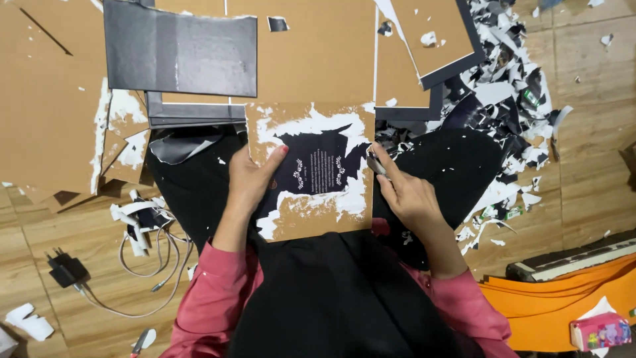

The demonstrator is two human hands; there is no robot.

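Note:
A brown cardboard sheet [311,222] rests on my lap, with a dark printed paper patch [317,167] and torn white paper remnants stuck to it. My left hand [250,179] grips the sheet's left edge, thumb pressed on the dark patch. My right hand [405,192] sits at the sheet's right edge, fingers closed on a small metal blade-like tool [375,162] whose tip touches the edge. Pink sleeves cover both forearms.
Brown boards [53,99] and a dark grey board [182,50] lie ahead on the wooden floor. Torn black and white paper scraps [510,106] pile up at the right. A charger with white cable [69,270] lies left. Orange sheets [563,305] and a small pink box [599,331] sit lower right.

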